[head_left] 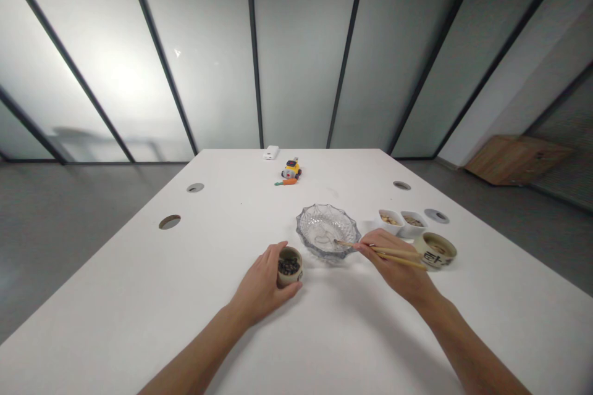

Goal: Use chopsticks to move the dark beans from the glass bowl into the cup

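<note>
My left hand is wrapped round a small beige cup that stands on the white table and holds dark seeds or beans. In my right hand is a pair of chopsticks, their tips over the inside of a clear scalloped glass bowl. Something small and dark shows at the tips, too small to name. The glass bowl sits just beyond the cup, between my hands. Right of my right hand is a wider beige bowl with dark lettering; its contents are hard to make out.
Two white dishes with light brown pieces stand behind the lettered bowl. Farther back on the table are a yellow toy car, an orange-and-green carrot-like item and a white box-like object. Round holes pierce the tabletop near both sides.
</note>
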Motion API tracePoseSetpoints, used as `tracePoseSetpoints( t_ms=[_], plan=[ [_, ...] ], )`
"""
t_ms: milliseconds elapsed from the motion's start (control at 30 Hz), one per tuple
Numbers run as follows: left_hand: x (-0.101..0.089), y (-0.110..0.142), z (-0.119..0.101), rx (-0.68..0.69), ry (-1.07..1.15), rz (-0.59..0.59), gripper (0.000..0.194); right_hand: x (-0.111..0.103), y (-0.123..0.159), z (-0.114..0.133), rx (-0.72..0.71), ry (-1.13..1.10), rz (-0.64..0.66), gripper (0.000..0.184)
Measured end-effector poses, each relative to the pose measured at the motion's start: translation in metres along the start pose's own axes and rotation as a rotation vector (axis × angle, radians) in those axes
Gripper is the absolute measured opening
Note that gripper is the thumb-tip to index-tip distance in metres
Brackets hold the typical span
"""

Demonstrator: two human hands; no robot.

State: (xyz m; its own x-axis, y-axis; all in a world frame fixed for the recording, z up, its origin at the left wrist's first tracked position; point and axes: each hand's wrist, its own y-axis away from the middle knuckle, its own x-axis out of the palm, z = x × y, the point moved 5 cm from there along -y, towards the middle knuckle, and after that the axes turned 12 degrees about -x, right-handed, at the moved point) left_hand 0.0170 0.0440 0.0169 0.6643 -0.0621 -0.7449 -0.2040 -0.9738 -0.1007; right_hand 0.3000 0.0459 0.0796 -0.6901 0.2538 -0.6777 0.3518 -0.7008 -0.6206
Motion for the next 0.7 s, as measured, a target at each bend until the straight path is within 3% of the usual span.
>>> tracePoseSetpoints(
  t_ms=[700],
  plan=[
    [0.0011, -0.0001, 0.0008, 0.001, 0.004, -0.017, 0.073, -0.0002, 0.0004, -0.0003, -0.019, 0.054, -0.015, 0.033]
  ],
)
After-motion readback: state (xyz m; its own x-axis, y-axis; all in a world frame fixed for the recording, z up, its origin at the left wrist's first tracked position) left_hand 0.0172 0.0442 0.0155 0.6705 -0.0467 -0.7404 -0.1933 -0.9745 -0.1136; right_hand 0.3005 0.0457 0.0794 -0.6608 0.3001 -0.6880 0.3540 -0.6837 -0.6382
